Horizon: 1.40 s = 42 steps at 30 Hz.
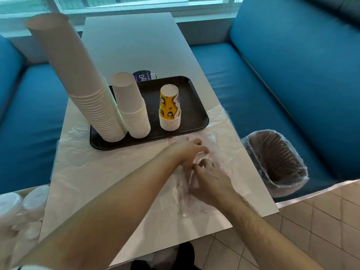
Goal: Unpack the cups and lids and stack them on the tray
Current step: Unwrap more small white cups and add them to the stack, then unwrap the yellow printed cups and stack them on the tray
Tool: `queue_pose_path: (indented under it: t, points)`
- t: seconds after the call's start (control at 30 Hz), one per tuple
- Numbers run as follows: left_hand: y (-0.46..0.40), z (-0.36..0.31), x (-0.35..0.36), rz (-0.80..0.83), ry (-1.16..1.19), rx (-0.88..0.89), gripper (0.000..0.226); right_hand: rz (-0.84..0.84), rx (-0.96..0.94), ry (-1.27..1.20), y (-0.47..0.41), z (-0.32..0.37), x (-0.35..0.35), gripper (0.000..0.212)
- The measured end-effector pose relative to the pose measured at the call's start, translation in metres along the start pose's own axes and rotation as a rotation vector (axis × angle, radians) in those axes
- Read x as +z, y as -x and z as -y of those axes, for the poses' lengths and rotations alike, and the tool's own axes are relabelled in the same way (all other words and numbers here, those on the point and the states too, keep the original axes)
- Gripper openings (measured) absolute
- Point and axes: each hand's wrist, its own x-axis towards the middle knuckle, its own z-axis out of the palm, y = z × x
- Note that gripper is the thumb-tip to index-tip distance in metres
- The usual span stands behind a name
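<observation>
Both hands meet on the surface just below the tray: the left hand curls its fingers around a bunch of clear plastic wrap, and the right hand pinches the same wrap, so each grip is holding wrap. On the tray stand three upside-down stacks, a tall white cup stack at 9 o'clock, a short white cup stack in the middle, and a yellow cup stack at 3 o'clock. A bin sits on the blue seat at 3 o'clock from the hands, and wrapped lids lie at 8 o'clock.
</observation>
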Motion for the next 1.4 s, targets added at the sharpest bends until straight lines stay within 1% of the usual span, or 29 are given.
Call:
queue_pose_path:
  t: [0.1,0.2,0.3,0.47,0.57,0.67,0.8,0.87,0.97,1.1,1.17,1.4]
  points:
    - [-0.005,0.004,-0.01,0.115,-0.111,0.005,0.118,0.073,-0.026,0.063,0.007,0.002,-0.008,0.086]
    - [-0.003,0.004,-0.014,0.142,-0.159,0.003,0.122,0.117,-0.025,0.095,0.01,0.004,-0.006,0.099]
    - [0.0,0.002,-0.016,0.153,-0.177,0.002,0.125,0.122,-0.003,0.093,0.008,0.003,0.005,0.113]
    - [-0.003,0.002,-0.015,0.148,-0.123,-0.016,0.123,0.125,0.005,0.119,0.007,0.002,0.01,0.12]
    - [0.004,0.002,-0.018,0.138,-0.144,0.001,0.124,0.136,0.014,0.106,0.008,0.004,0.008,0.12]
    - [0.012,0.009,-0.015,0.085,-0.042,0.004,0.121,0.154,0.03,0.068,0.009,0.007,0.004,0.116]
    - [0.034,0.024,-0.007,-0.088,0.115,0.033,0.106,0.195,0.023,0.093,0.008,0.01,-0.01,0.106]
    - [0.055,0.029,-0.005,-0.161,0.222,0.004,0.093,0.154,0.016,0.113,0.007,0.015,-0.018,0.097]
    - [0.089,0.039,0.004,-0.278,0.388,-0.084,0.075,0.057,-0.007,0.082,0.003,0.035,-0.025,0.075]
    - [0.141,0.064,0.031,-0.452,0.6,-0.196,0.056,0.005,-0.151,0.034,-0.006,0.084,-0.027,0.051]
    - [0.167,0.078,0.049,-0.538,0.671,-0.256,0.05,-0.003,-0.226,0.025,-0.012,0.11,-0.022,0.046]
    - [0.26,0.141,0.128,-0.775,0.929,-0.571,0.032,-0.046,-0.535,-0.007,-0.026,0.213,0.016,0.035]
